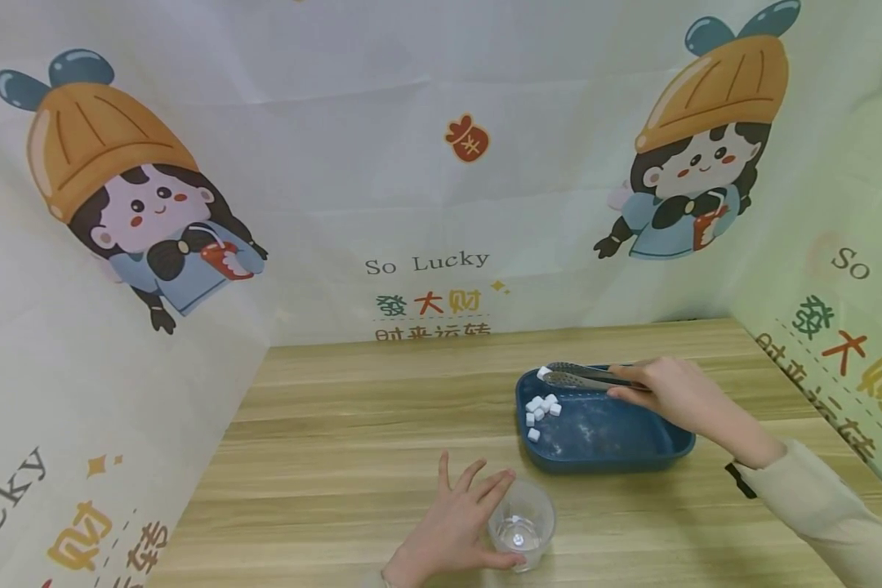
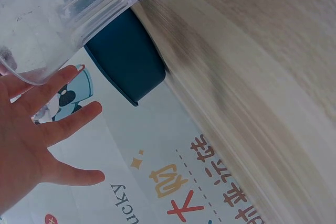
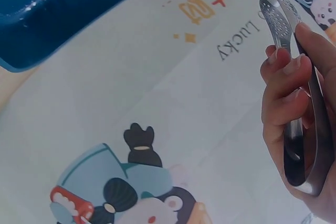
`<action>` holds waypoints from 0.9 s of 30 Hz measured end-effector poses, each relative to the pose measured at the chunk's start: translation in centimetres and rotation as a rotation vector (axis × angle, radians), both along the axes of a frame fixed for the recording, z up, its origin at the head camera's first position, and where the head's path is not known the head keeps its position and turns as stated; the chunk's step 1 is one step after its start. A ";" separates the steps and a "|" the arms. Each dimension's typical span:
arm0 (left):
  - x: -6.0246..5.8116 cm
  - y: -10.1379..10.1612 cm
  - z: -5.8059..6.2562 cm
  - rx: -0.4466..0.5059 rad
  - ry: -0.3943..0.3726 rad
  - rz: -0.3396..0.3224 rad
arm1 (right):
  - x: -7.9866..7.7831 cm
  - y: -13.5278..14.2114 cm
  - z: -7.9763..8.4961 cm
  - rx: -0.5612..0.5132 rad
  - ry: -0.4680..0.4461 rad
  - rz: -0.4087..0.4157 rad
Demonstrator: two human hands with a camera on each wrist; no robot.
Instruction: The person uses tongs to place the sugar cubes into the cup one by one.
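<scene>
My right hand (image 1: 672,396) grips a pair of metal tongs (image 1: 584,377) over the far side of a blue tray (image 1: 610,465). A small white cube (image 1: 543,373) sits at the tongs' tips, near the tray's far left corner. Several more white cubes (image 1: 539,412) lie in the left part of the tray. My left hand (image 1: 456,523) holds a clear cup (image 1: 522,523) between thumb and forefinger, its other fingers spread. The cup (image 2: 47,24) fills the left wrist view's upper left. In the right wrist view the tongs (image 3: 315,140) show, but no cube is visible there.
The wood-grain table (image 1: 323,457) carries the tray and, nearer me, the cup. A printed cloth (image 1: 338,163) with cartoon figures hangs behind the table and along both sides.
</scene>
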State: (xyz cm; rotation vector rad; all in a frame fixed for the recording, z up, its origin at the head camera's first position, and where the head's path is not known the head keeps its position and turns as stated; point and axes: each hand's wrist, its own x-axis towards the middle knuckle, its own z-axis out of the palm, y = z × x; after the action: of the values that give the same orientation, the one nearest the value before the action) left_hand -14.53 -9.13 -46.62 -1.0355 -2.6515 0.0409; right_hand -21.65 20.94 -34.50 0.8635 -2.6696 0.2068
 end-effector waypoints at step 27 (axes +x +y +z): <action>-0.1 0.0 -0.3 -0.001 0.006 -0.001 | 7.1 1.6 2.4 -0.115 0.427 0.230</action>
State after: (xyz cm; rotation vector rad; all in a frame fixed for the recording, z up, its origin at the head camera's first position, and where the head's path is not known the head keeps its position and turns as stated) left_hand -14.62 -9.16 -46.88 -1.0352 -2.6457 0.0451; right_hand -14.58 22.52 -32.10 1.0447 -2.1448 0.2015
